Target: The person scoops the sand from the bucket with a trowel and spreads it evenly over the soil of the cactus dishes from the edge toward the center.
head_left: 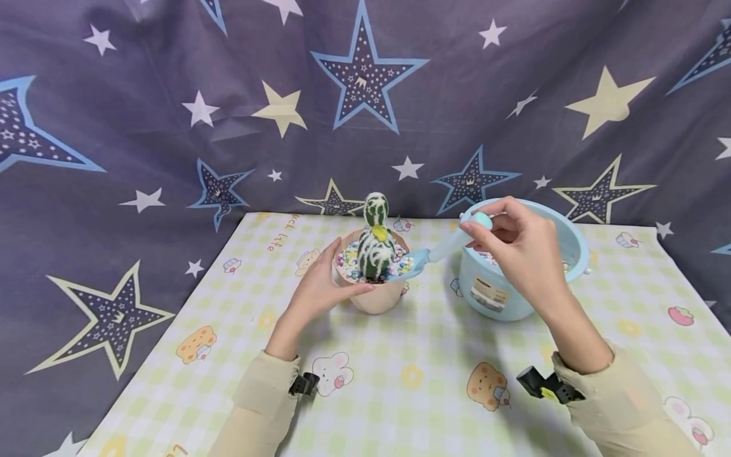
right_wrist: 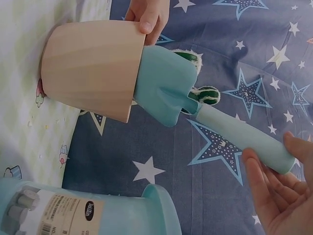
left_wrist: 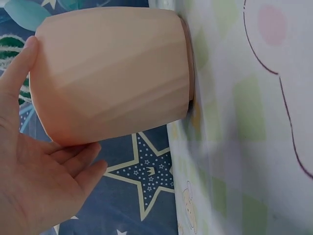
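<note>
A peach flowerpot stands on the table, filled with small pastel beads around a green-and-white cactus. The cactus has a yellow flower at its middle. My left hand holds the pot from its left side, the thumb along the near rim; in the left wrist view the fingers lie against the pot's wall. My right hand grips the handle end of a light blue shovel. The shovel's blade is tilted at the pot's right rim, in front of part of the cactus.
A light blue bucket with more beads inside stands right of the pot, below and behind my right hand. A checked cloth with cartoon prints covers the table. A dark curtain with stars hangs right behind the table's far edge.
</note>
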{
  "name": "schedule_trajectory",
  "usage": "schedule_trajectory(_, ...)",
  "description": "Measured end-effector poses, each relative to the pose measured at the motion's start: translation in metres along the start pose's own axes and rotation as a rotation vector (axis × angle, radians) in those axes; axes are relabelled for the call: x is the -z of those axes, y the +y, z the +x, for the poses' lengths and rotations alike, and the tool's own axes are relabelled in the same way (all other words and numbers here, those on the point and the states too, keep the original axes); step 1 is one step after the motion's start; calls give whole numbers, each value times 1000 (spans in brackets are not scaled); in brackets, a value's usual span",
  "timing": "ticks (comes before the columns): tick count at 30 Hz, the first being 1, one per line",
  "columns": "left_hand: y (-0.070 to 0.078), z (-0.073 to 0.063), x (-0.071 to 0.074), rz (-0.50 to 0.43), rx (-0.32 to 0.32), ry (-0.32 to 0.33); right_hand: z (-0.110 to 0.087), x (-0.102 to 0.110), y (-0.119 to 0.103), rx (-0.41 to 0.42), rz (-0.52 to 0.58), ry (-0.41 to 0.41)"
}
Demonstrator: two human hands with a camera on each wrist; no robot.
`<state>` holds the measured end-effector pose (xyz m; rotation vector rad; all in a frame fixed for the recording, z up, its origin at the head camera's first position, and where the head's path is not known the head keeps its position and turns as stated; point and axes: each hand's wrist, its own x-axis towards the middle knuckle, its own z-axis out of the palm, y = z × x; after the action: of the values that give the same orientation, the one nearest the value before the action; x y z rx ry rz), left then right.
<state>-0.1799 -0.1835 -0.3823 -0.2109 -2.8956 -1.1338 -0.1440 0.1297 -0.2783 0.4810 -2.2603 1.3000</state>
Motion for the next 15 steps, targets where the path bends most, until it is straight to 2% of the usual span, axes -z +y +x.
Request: schedule_trajectory(15, 2, -4, -3, 9, 20, 18, 3, -1, -4, 53, -25, 30)
